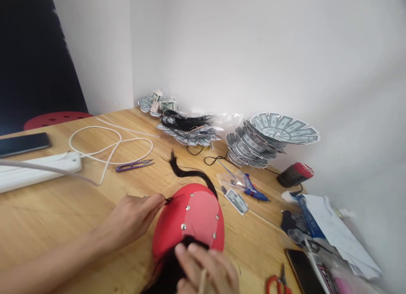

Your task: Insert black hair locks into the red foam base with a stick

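A red rounded form [160,232] with a lighter red panel and several silver studs lies at the front of the wooden table. At its left edge, my left hand [133,215] pinches the end of a thin tuft of black hair [170,200]. Black hair [168,264] covers the near part of the red form. My right hand [206,268], slightly blurred, lies over this hair with its fingers bent. A pale wooden stick [203,281] shows between those fingers. Behind the form, a curved lock of black hair [190,174] rests on the table.
Purple thread snips [135,165], a white cable [111,152] and a white power strip [68,163] lie left. Paper-money fans [253,146] stand by the wall. A blue glue gun [255,194], red-handled pliers or cutters [279,283] and a phone [304,270] are right.
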### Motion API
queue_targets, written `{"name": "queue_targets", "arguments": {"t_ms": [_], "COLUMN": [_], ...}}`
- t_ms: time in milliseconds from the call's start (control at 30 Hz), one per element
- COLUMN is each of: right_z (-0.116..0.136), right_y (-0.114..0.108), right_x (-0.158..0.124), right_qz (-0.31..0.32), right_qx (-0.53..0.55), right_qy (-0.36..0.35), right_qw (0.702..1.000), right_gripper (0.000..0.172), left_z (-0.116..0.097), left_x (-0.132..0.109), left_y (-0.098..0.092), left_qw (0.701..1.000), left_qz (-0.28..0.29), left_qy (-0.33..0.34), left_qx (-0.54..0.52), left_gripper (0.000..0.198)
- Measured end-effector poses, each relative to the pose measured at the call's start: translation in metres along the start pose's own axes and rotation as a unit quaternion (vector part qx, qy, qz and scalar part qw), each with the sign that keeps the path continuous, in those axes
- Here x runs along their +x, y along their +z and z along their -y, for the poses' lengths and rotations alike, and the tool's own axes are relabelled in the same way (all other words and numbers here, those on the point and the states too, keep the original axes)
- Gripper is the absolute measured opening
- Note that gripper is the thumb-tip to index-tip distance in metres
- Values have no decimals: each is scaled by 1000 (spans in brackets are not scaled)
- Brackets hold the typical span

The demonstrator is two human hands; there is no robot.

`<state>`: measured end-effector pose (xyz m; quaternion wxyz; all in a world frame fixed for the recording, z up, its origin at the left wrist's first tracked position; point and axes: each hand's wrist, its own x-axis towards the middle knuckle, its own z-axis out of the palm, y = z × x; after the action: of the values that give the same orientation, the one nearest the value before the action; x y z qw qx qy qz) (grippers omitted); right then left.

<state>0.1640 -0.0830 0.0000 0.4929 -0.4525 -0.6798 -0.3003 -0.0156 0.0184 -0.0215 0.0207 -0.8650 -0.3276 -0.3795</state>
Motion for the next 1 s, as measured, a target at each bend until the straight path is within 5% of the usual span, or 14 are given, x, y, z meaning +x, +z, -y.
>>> {"name": "queue_targets", "arguments": {"t_ms": [33,100,200,367,733,1000], "right_z": [-13,-35,-47,-32,-20,-2], "right_y": [-7,-18,-20,-10,13,11], "right_x": [9,19,13,-13,-40,-50], "right_qz": [71,143,113,123,80,143], "right_qx": [-6,-17,2,10,59,57], "right_qy": [-60,-49,-37,-67,-110,-216], "right_qw": [996,988,993,990,989,964], "right_gripper": [48,41,35,50,51,42], "left_z": [0,-1,-2,-3,-2,-3], "left_x": [1,2,4,5,6,9], "left_y": [-1,-2,-4,-5,-5,-7], "left_qw": [1000,1000,1000,1000,1000,1000], "left_qz": [-4,-9,-10,-1,-3,-9], "left_qy": [2,4,6,10,25,26], "left_qx": [0,-1,-1,4,7,-3], "left_gripper": [24,25,25,25,29,26]}}
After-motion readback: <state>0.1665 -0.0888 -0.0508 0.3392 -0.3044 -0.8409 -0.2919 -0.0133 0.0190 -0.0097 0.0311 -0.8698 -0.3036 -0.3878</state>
